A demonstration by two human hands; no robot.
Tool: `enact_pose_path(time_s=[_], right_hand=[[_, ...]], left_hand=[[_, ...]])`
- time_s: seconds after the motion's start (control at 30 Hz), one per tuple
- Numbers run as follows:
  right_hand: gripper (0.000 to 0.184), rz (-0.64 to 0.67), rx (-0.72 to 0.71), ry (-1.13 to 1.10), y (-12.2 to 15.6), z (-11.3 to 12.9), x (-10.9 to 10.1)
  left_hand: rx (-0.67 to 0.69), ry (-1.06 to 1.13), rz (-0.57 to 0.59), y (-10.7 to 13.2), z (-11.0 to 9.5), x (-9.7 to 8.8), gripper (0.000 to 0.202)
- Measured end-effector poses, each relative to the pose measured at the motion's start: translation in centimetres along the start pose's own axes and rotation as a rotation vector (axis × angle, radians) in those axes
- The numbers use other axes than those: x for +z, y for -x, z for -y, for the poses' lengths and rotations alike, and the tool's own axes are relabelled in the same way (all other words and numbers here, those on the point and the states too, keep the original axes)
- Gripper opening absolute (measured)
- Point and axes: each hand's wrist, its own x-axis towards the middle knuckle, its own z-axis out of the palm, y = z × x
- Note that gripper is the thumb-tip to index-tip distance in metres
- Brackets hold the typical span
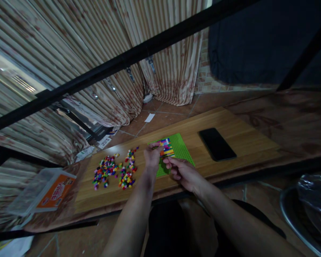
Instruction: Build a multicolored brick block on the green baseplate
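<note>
A green baseplate (183, 148) lies on the wooden table (240, 137), with rows of small coloured bricks (166, 146) fixed along its far left part. My left hand (152, 156) rests on the plate's left edge, fingers curled and pressed at the bricks. My right hand (182, 172) sits over the plate's near edge with its fingers pinched together close to the brick rows; whatever it holds is too small to make out. Loose coloured bricks (115, 170) lie scattered on the table to the left of my hands.
A black phone (217, 144) lies face up right of the plate. A clear plastic box with an orange label (46, 191) sits at the table's left end. A black metal frame bar (139, 51) crosses overhead. Striped curtains hang behind, and a tiled floor lies beyond the table.
</note>
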Motion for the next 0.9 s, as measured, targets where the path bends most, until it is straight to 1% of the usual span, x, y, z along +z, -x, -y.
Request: enact_pose_path(time_s=[0.1,0.2,0.3,0.37,0.4,0.43,0.5,0.6,0.77,0.9], right_hand=[[0.014,-0.037,0.021,-0.1,-0.1,0.1,0.0],[0.029,-0.077,0.055,-0.194,0.0,0.5,0.1],[0.047,-0.044,0.068,-0.26,0.1,0.9,0.6],[0.055,-0.007,0.072,-0.291,0.2,1.1,0.9],[0.057,0.013,0.074,-0.297,0.2,1.2,1.1],[0.059,0.034,0.076,-0.296,0.3,1.2,1.2],[0.06,0.073,0.078,-0.283,0.4,1.1,1.3],[0.063,0.117,0.078,-0.261,0.5,1.0,1.2],[0.064,0.118,0.063,-0.23,0.4,1.0,1.0],[0.064,0.121,0.067,-0.238,0.5,1.0,1.2]], left_hand=[[0.055,0.005,-0.006,0.4,-0.7,-0.7,0.015],[0.147,-0.018,-0.029,2.1,-2.4,-2.2,0.015],[0.415,-0.276,0.047,5.5,-4.0,-3.6,0.013],[0.57,-0.495,0.147,7.9,-4.4,-3.9,0.01],[0.619,-0.595,0.214,8.9,-4.4,-3.9,0.01],[0.645,-0.692,0.265,9.7,-4.3,-3.8,0.01],[0.656,-0.822,0.29,10.6,-3.7,-3.5,0.014],[0.664,-0.927,0.289,10.5,-3.1,-3.0,0.017],[0.72,-0.971,0.326,10.0,-3.1,-2.9,0.015],[0.716,-0.975,0.328,10.2,-3.3,-2.7,0.012]])
